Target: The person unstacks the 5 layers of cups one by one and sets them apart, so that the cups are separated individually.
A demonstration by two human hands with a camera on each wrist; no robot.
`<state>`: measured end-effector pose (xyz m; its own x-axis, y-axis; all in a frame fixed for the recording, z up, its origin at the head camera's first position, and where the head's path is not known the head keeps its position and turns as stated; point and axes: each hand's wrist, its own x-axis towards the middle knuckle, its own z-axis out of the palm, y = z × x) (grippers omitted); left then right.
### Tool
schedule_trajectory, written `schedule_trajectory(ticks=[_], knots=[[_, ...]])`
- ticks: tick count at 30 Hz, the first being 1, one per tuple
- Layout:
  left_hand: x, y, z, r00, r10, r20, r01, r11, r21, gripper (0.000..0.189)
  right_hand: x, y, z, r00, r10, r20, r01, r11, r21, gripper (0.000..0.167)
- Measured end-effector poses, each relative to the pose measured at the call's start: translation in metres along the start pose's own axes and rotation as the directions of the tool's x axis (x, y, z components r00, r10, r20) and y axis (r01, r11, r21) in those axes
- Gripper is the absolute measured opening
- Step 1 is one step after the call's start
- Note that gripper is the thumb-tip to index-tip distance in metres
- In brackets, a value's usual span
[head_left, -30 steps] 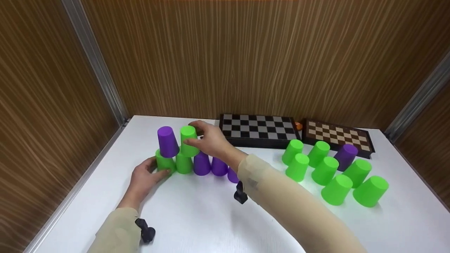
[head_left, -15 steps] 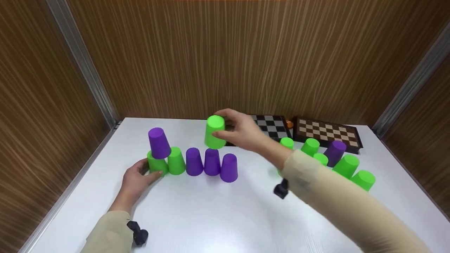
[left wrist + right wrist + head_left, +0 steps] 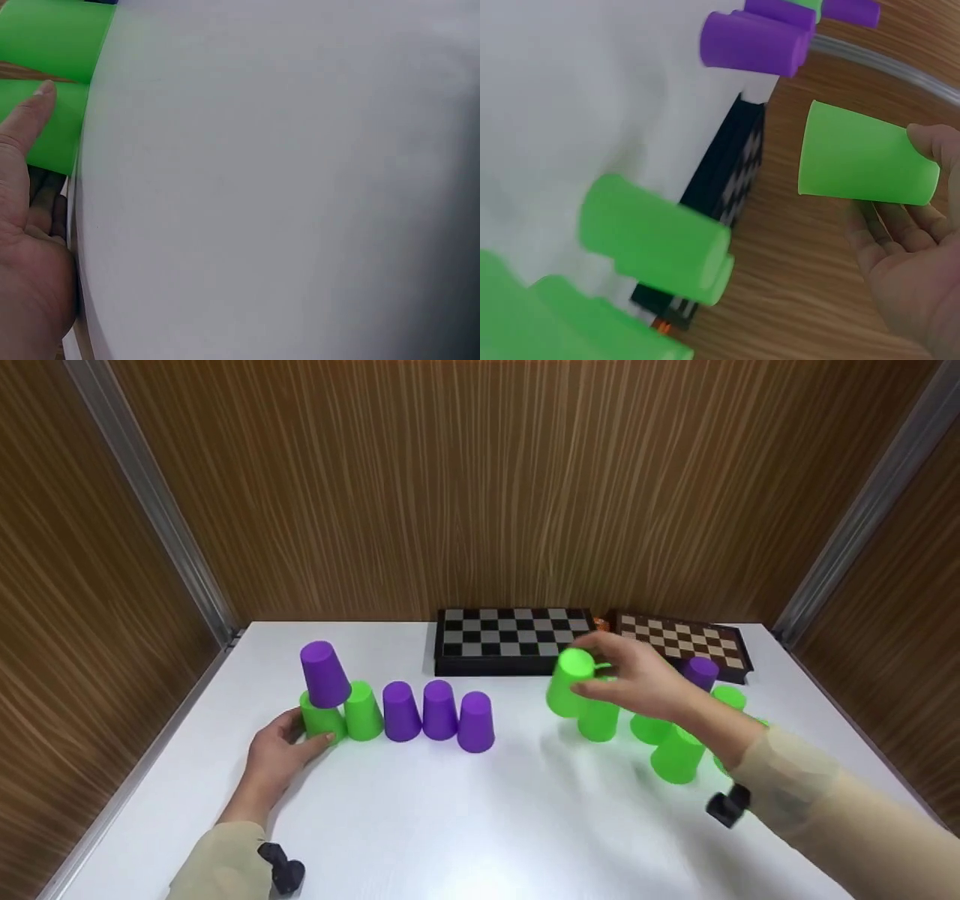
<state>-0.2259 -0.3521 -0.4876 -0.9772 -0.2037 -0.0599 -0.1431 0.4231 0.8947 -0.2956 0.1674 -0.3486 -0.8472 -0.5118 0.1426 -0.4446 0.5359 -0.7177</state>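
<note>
My left hand (image 3: 276, 754) holds the leftmost green cup (image 3: 319, 724), an upside-down cup in a row on the white table. In the left wrist view its thumb lies on that cup. A purple cup (image 3: 325, 675) stands upside down on top, near the edge of the second green cup (image 3: 364, 712). Three purple cups (image 3: 439, 711) continue the row rightward. My right hand (image 3: 637, 679) grips another green cup (image 3: 568, 686) by thumb and fingers, above the table beside the right-hand group. The right wrist view shows this held cup (image 3: 870, 154) apart from the others.
Several green cups (image 3: 676, 757) and one purple cup (image 3: 701, 671) stand at the right, partly hidden by my right hand and forearm. Behind are a black-and-grey checkered board (image 3: 517, 637) and a smaller brown one (image 3: 682, 641). Wooden panels (image 3: 480, 495) close off the back and sides.
My right hand has lifted the green cup off the row's second level and carried it right, toward the group of cups. The left hand still holds the leftmost cup. The view has shifted somewhat.
</note>
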Motion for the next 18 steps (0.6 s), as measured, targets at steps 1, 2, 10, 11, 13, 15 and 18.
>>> schedule_trajectory(ticks=[1,2,10,11,13,15,18], knots=[[0.0,0.0,0.0,1.0,0.001,0.0,-0.001,1.0,0.0,0.084,-0.006,0.005,-0.001,1.0,-0.002,0.005,0.002,1.0,-0.01,0.053],[0.0,0.0,0.0,1.0,0.0,0.0,0.0,1.0,0.002,0.084,-0.011,0.01,-0.002,1.0,-0.005,0.008,0.005,1.0,-0.019,0.052],[0.002,-0.003,-0.001,1.0,0.01,-0.009,-0.01,1.0,0.009,0.083,-0.04,0.042,0.003,0.999,-0.008,0.044,0.01,0.998,-0.066,0.046],[0.002,-0.003,-0.001,1.0,0.012,-0.009,-0.012,1.0,0.008,0.083,-0.042,0.046,0.003,0.999,-0.009,0.047,0.012,0.997,-0.071,0.046],[0.002,-0.003,-0.001,1.0,0.015,-0.009,-0.015,1.0,0.005,0.082,-0.047,0.051,0.005,0.999,-0.008,0.053,0.012,0.997,-0.077,0.046],[0.003,-0.003,0.0,1.0,0.015,-0.007,-0.015,1.0,0.005,0.083,-0.05,0.056,0.006,0.998,-0.006,0.061,0.011,0.996,-0.084,0.047],[0.003,-0.003,0.0,1.0,0.013,-0.004,-0.013,1.0,0.005,0.084,-0.054,0.06,0.006,0.997,0.007,0.076,0.0,0.996,-0.087,0.048]])
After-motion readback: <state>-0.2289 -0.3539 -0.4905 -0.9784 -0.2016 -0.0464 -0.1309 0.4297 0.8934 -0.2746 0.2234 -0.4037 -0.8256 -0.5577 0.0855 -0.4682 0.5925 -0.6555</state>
